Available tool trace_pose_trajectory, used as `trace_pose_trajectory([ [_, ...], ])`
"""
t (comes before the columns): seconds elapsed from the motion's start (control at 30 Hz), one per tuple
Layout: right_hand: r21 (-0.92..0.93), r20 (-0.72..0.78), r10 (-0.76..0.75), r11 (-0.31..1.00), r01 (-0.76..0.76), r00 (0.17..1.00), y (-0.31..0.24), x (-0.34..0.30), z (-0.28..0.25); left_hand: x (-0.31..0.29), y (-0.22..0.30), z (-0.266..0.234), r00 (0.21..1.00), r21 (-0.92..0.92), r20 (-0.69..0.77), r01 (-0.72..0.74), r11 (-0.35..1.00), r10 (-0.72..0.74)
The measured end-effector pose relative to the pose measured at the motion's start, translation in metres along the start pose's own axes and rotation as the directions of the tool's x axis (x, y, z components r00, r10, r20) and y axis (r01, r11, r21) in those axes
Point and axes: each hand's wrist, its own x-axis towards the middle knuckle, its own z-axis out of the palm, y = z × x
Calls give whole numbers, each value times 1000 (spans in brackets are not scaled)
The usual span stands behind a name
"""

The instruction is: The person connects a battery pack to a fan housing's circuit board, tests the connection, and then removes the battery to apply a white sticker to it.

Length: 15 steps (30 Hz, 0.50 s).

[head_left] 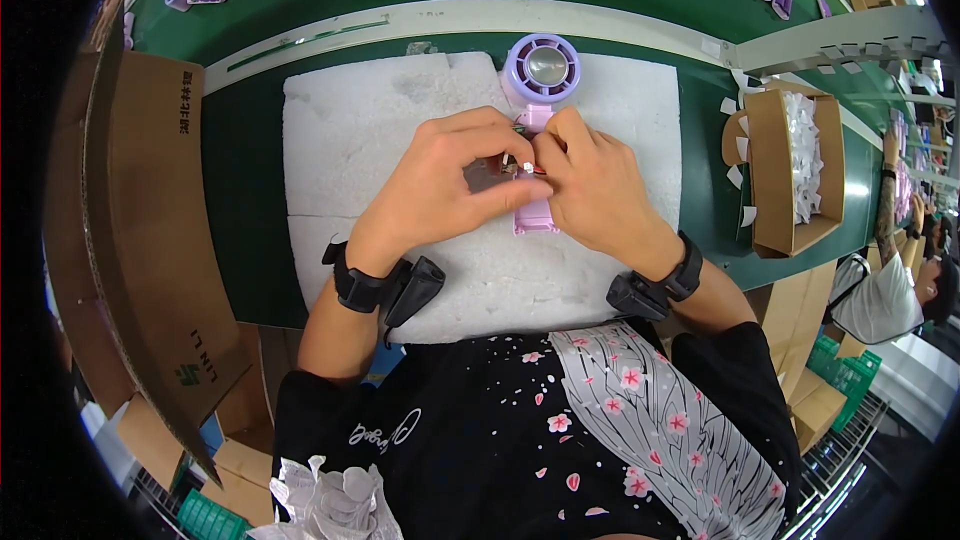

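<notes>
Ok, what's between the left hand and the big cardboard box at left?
In the head view, outward from the left hand: white foam pad, then green tabletop.

Left hand [455, 170] meets right hand [605, 180] over the purple fan [546, 67], right at its pink handle [536, 218], small white part [528, 169] between them! White foam [360, 140] beneath; rightward on the green desk [245, 200], an open carton [774, 180].
</notes>
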Motion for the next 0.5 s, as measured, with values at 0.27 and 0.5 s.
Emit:
trace_pose_trajectory([
  [0.27, 376, -120, -19, 925, 63, 993, 12, 0, -8, 1, -6, -10, 966, -142, 114, 248, 958, -233],
  [0.5, 485, -42, 96, 872, -64, 994, 14, -1, -11, 0, -13, -10, 949, -295, 146, 312, 903, -280],
])
